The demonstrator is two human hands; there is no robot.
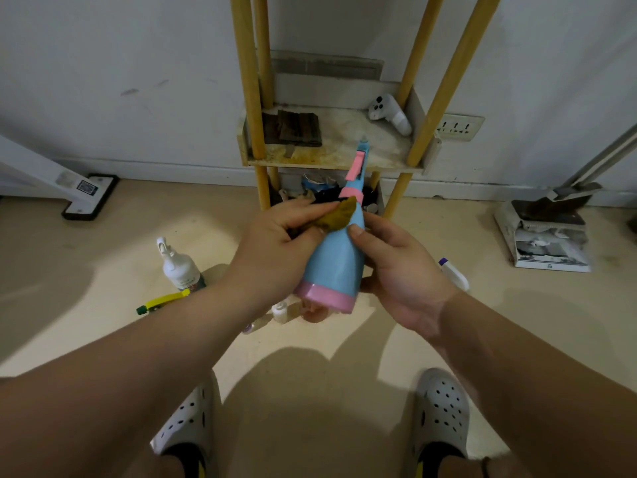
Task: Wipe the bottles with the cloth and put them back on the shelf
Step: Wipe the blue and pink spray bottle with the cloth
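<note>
Head: one blue bottle [336, 260], one cloth [339, 215]

The bottle [336, 257] is light blue, with a pink band at its base, a pink collar and a pink trigger. The cloth [339, 217] is mustard yellow. The shelf [344, 138] has yellow posts and an off-white board mottled with brown stains. On it are a dark brown striped block [293, 127] and a white controller [389, 113] with black buttons. The floor [103, 253] is beige and the wall [103, 56] is white with grey scuffs. On the floor are a white pump bottle [177, 265], a yellow sprayer [165, 300] with a green tip and a white sprayer [456, 276] with a purple cap. The clogs [443, 405] are white, dotted with dark holes.
</note>
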